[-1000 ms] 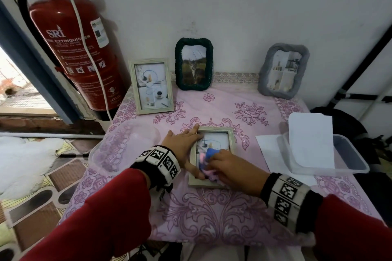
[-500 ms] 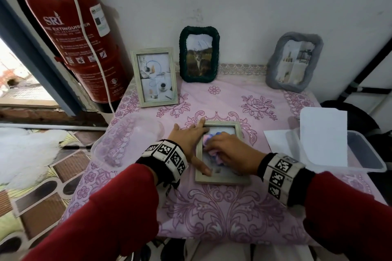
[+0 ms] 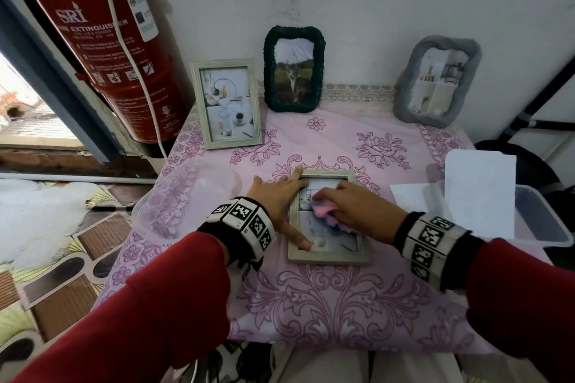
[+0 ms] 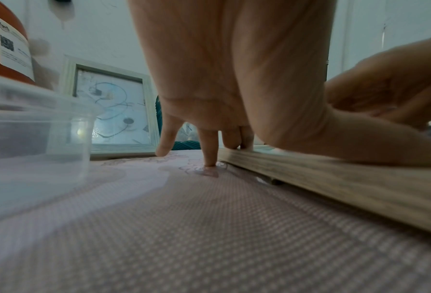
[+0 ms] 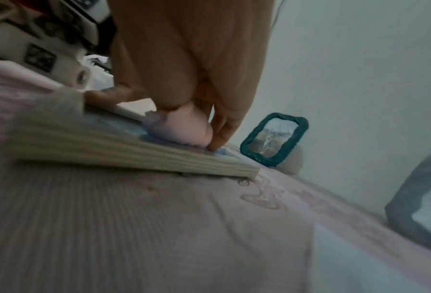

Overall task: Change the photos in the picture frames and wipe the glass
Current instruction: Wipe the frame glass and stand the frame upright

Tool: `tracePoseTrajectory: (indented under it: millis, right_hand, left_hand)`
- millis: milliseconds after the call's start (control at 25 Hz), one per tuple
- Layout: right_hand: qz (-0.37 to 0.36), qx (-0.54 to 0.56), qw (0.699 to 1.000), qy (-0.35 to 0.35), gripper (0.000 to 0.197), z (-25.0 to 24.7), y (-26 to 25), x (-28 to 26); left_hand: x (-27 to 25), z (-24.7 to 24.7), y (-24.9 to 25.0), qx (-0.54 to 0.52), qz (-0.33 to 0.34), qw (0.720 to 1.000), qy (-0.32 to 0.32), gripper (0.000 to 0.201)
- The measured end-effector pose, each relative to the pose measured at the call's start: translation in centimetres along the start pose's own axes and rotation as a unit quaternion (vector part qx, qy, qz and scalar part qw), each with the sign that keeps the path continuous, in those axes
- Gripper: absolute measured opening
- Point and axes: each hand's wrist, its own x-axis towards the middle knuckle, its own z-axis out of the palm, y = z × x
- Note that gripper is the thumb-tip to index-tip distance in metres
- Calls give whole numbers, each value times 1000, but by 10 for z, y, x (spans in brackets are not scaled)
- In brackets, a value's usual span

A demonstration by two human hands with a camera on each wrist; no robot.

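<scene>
Since the earlier frame, right hand [image 3: 354,211] gripping cloth [image 3: 323,214] has swept down the frame [image 3: 326,256] glass; flat left hand [image 3: 277,199] steadies it; wiping underway.

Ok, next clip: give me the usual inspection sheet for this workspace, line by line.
Surface: small table under a pink floral tablecloth.
Job's things: pale wooden frame lying flat, glass up; pink cloth on its glass. Three frames stand at the wall: white frame, green frame, grey frame.
Clutter: clear tub with white sheets at right; clear lid at left.
Hands: left hand rests flat on the frame's left edge, steadying it; right hand presses the cloth on the glass.
Cables: white cord hangs over the extinguisher.
Surroundings: red fire extinguisher at left, white wall, patterned floor.
</scene>
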Motion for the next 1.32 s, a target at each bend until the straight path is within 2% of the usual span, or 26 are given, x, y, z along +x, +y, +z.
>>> tracePoseTrajectory:
  millis: [120, 280, 400, 560, 680, 880, 960, 1080, 1200, 1320]
  right_hand:
    - [-33, 75, 997, 7, 37, 6, -5, 1]
    - [-94, 48, 994, -7, 38, 12, 4, -26]
    - [-78, -4, 997, -19, 34, 8, 13, -22]
    - [26, 43, 999, 9, 34, -1, 7, 6]
    - [-6, 64, 998, -19, 33, 5, -9, 11]
    - [-87, 74, 992, -58, 27, 6, -8, -26]
    - [-87, 45, 993, -63, 26, -2, 5, -30]
    - [-80, -9, 996, -22, 26, -4, 15, -13]
    - [-30, 29, 999, -2, 28, -5, 15, 5]
    - [-42, 49, 998, -18, 28, 6, -2, 8]
  left_hand:
    - [-2, -3, 2, 4, -2, 1000, 2, 128]
    - [-3, -4, 0, 1, 1, 1000, -7, 127]
    - [-3, -2, -1, -2, 0, 1000, -13, 128]
    - [0, -3, -1, 2, -1, 1000, -10, 128]
    - [-1, -6, 1, 2, -1, 1000, -7, 127]
    - [-4, -6, 1, 7, 2, 1000, -17, 127]
    - [-4, -6, 1, 5, 1, 1000, -18, 127]
    - [-3, -6, 2, 2, 0, 1000, -16, 127]
    - [-2, -6, 2, 5, -3, 1000, -11, 128]
    - [-1, -9, 3, 14, -5, 1000, -15, 129]
